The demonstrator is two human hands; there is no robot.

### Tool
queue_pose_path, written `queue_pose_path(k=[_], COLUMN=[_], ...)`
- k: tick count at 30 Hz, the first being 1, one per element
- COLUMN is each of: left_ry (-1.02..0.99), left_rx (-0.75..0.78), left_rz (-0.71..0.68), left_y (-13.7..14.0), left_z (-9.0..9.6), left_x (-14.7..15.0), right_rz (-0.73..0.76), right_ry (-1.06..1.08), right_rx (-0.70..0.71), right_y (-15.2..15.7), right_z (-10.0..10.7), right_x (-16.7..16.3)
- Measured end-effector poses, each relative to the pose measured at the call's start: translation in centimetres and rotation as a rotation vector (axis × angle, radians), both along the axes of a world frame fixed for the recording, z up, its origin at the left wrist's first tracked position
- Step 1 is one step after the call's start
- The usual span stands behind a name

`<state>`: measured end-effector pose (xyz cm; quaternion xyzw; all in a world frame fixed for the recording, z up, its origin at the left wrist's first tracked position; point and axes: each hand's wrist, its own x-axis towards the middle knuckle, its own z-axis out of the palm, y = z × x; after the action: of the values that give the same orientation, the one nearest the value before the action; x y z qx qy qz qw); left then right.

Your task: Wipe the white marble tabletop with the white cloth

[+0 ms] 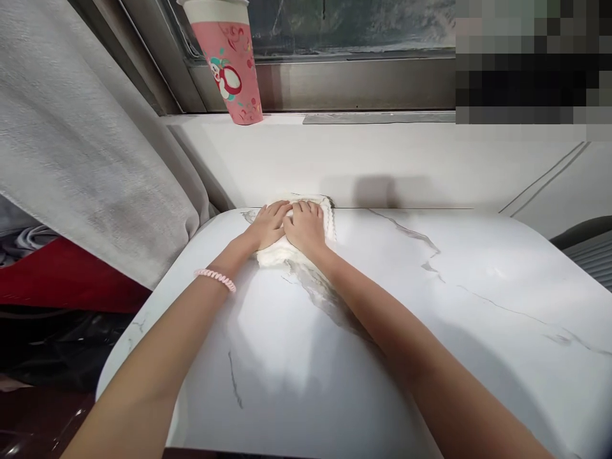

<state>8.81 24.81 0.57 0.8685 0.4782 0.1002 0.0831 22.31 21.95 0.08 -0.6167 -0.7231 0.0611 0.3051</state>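
A white cloth (280, 256) lies flattened at the far edge of the white marble-patterned table (406, 319), against the wall. My left hand (270, 224) rests on the cloth's left part, fingers stretched out and pointing to the far right. Beside it my right hand (306, 224) presses flat on the cloth, its thumb side touching or nearly touching the left hand. Both palms are down, and neither hand's fingers are wrapped round the cloth. A pink coiled band (216, 279) circles my left wrist.
On the window ledge stands a pink patterned paper cup (232, 70), upper left. A grey curtain (95, 127) hangs along the left and reaches the table's edge. Red fabric (71, 277) and dark items lie below it. A dark ribbed object (588, 248) sits at the right.
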Motion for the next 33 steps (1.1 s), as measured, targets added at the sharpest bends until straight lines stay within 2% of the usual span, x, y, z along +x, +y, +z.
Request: queue_pose_path(k=[3,6,12,19,26,30,33], left_ry=[0.002,0.024,0.035,0.062,0.072,0.101,0.124], left_rx=[0.019,0.035,0.041,0.020,0.066,0.138,0.146], left_rz=[-0.015,0.027,0.024,0.032,0.087,0.172,0.206], left_y=[0.2,-0.4,-3.9,-12.6,-22.6,-27.4,-29.3], left_z=[0.0,-0.2,-0.3,0.1,-0.6,-1.1,-0.9], left_x=[0.0,0.2,0.1,-1.5,-5.1,-7.6,-9.5], right_rz=[-0.006,0.009,0.063,0.141,0.329,0.439,0.479], right_ry=[-0.034,-0.044,-0.062,-0.043,0.086,0.227,0.312], right_rx=[0.050,0.076,0.039,-0.013,-0.111,-0.133,-0.175], right_y=[0.0,-0.6,-4.0,-12.0,-20.2,-23.3,-24.3], right_z=[-0.3,-0.4,-0.2,0.2,1.2,1.6,1.9], right_x=[-0.1,0.0,0.4,-0.7,-2.6,-4.2,-5.8])
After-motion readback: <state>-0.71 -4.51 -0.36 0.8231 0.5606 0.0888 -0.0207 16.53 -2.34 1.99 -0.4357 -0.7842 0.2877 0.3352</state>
